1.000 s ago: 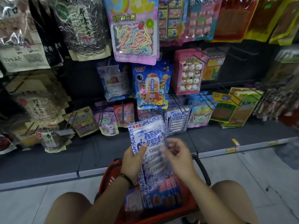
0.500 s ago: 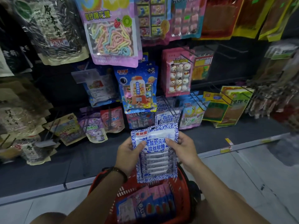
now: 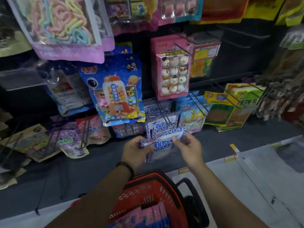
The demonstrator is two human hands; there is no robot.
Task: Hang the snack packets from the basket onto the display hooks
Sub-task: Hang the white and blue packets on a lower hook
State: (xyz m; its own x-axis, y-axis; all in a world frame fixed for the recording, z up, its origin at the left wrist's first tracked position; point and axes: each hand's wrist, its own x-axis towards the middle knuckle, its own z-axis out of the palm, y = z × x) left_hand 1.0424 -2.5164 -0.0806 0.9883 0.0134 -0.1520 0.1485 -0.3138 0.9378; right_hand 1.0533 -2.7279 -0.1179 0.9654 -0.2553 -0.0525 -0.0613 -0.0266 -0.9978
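A blue-and-white snack packet [image 3: 162, 142] is held between both hands, low in front of the display. My left hand [image 3: 135, 152] grips its left edge, my right hand [image 3: 189, 149] pinches its right top corner. Its top edge lies just below the tip of a wire display hook [image 3: 164, 115] that carries matching blue-and-white packets [image 3: 160, 122]. The red basket [image 3: 148, 191] sits below my forearms, with several pink and blue packets [image 3: 153, 216] standing in it.
Hanging packets crowd the wall: a blue gumball-machine bag [image 3: 115, 91], a pink snowman box [image 3: 172, 69], yellow-green packets [image 3: 230, 106] to the right, purple and pink bags [image 3: 74, 139] to the left. A grey shelf base [image 3: 98, 162] runs below, then pale floor [image 3: 263, 178].
Both hands have carried the blue-and-white packet up and forward from above the basket toward the hook with matching packets. The view has moved closer to the display.
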